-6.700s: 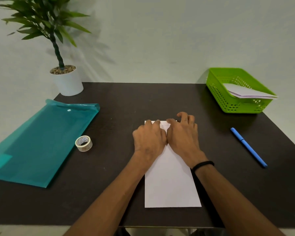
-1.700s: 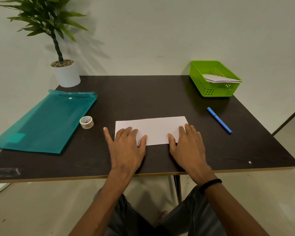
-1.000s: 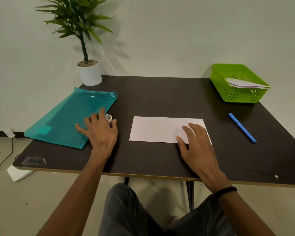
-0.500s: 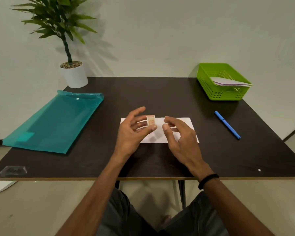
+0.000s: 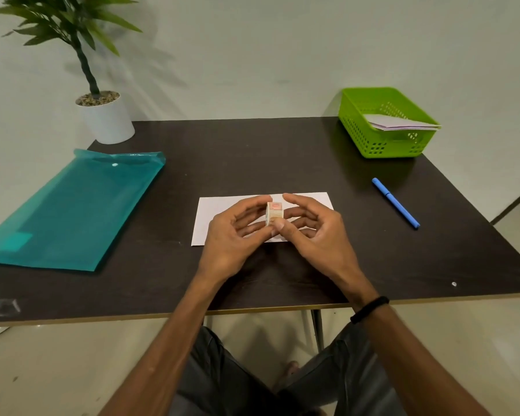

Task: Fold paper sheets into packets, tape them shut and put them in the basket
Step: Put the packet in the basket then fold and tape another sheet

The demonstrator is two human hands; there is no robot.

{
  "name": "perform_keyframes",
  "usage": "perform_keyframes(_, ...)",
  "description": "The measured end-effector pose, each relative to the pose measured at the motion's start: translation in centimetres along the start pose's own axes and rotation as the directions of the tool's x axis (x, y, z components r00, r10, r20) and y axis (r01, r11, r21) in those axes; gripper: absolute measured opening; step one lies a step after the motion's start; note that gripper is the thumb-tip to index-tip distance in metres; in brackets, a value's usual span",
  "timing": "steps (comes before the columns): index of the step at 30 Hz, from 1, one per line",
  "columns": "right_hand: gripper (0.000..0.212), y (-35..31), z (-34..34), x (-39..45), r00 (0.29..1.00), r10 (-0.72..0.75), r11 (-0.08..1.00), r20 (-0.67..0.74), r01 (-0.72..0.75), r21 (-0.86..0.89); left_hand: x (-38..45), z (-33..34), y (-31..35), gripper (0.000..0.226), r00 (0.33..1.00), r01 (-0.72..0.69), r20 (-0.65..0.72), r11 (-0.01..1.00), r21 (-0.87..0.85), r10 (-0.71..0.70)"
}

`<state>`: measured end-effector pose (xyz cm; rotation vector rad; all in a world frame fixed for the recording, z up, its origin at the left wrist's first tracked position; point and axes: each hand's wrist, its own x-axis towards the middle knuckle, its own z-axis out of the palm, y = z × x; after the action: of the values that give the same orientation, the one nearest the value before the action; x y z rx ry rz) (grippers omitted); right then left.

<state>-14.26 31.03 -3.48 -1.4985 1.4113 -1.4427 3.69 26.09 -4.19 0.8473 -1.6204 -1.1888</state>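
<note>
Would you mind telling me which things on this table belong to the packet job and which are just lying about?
In the job:
- folded paper on the table
- tape roll, held by left hand and right hand
- green basket with finished packets

Lying about:
- blue pen
- teal folder
- potted plant

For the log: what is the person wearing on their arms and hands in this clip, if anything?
Both forearms are bare, with no sleeves in view. The right wrist carries a thin black band. The left hand and right hand have no gloves, and no rings or watch can be made out. Dark grey trousers show below the table edge.
</note>
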Motion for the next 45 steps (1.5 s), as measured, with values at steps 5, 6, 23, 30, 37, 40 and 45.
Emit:
perform_keyframes(5, 0.044, 0.21, -0.23, 0.13, 1.000, -0.017, 1.000, 0.013, 0.017, 0.016, 0.14, -0.09, 0.12, 0.051, 0.999, -0.048, 0.000, 0.982, 0.181, 0.049)
perform_keyframes(6, 0.043, 0.26, -0.23, 0.17, 1.000, -0.022, 1.000, 0.010, 0.022, 0.009, 0.16, -0.08, 0.06, 0.052, 0.999, -0.040, -0.001, 0.984, 0.174, 0.040)
perform_keyframes(23, 0.048, 0.20, -0.05, 0.04, 0.984, -0.143, 0.986, -0.107, 0.132, -0.103, 0.07, 0.21, 0.53, 0.022, 0.997, 0.016, -0.071, 0.995, 0.100, -0.009)
perform_keyframes(30, 0.053, 0.64, 0.10, 0.05, 0.967, -0.246, 0.943, -0.073, 0.221, -0.248, 0.21, -0.11, 0.12, 0.017, 1.000, -0.016, -0.022, 0.988, 0.154, 0.020)
perform_keyframes(37, 0.057, 0.27, -0.13, -0.10, 0.989, -0.146, 0.988, -0.037, 0.144, -0.057, 0.31, -0.31, 0.02, 0.019, 0.998, -0.031, 0.050, 0.989, 0.146, 0.024)
perform_keyframes(40, 0.055, 0.26, -0.26, -0.05, 0.990, -0.134, 0.990, -0.041, 0.132, -0.058, 0.28, -0.22, 0.00, 0.020, 0.999, -0.028, 0.037, 0.988, 0.151, 0.023)
perform_keyframes(45, 0.052, 0.55, -0.22, 0.04, 0.986, -0.160, 0.980, -0.033, 0.155, -0.122, 0.19, -0.23, 0.22, 0.020, 1.000, 0.000, -0.011, 0.992, 0.129, 0.001)
